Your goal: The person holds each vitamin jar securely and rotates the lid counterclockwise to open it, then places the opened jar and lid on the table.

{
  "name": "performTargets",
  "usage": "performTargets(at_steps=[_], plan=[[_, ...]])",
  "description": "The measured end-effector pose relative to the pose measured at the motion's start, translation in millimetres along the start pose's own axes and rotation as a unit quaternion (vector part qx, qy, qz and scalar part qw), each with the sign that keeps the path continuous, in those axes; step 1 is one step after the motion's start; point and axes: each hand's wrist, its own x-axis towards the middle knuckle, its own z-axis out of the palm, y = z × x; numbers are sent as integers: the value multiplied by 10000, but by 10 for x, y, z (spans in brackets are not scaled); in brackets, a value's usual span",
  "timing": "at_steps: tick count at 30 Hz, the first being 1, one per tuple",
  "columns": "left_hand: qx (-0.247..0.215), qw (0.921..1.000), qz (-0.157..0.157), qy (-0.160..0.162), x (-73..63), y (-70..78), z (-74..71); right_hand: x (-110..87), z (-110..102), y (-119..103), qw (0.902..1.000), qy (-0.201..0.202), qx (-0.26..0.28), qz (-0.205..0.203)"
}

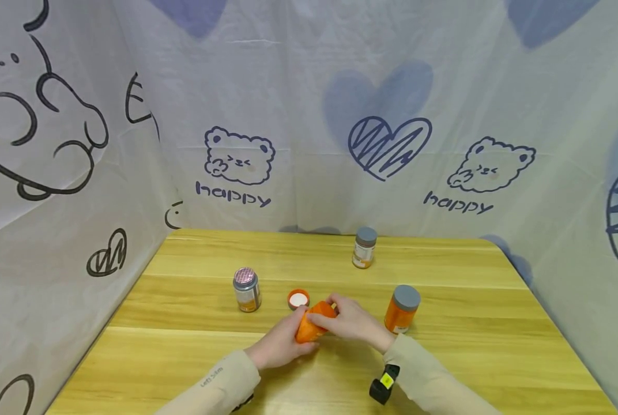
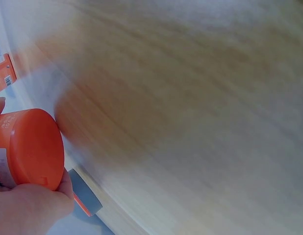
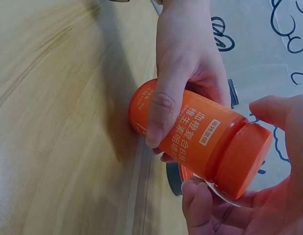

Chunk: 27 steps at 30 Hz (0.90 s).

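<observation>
My left hand (image 1: 282, 340) grips an orange bottle (image 1: 315, 323) around its body, tilted above the table. In the right wrist view, my left thumb lies across the printed label, and the bottle's smooth orange end (image 3: 244, 159) points toward my right hand (image 3: 269, 196). My right fingers curve around that end, with a thin pale edge showing beside them. Whether my right thumb touches it is hard to tell there. The left wrist view shows the bottle's round base (image 2: 41, 147). Just beyond my hands, a grey lid (image 1: 298, 298) lies with its orange inside and white liner upward.
An orange bottle with a grey lid (image 1: 402, 308) stands right of my right hand. At the left is a grey-brown jar with a pinkish foil top (image 1: 247, 290). Another grey-lidded jar (image 1: 364, 248) stands near the table's back edge, before a printed curtain (image 1: 309, 190).
</observation>
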Motion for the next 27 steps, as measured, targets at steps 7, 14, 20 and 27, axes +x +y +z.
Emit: performTargets(at_steps=[7,14,20,27], plan=[[-11,10000,-18,-40,8,-1,2,-3,2,1,10000,-2,29,-36],[56,10000,-31,-17,13,7,-8,5,-6,14,9998,-94,90,-151],[73,10000,-19,-4,18,4,-8,3,-15,5,9995,-123,61,-278],[102,9999,49,1,12,-13,-5,12,-21,30,9981,-168,-85,-587]])
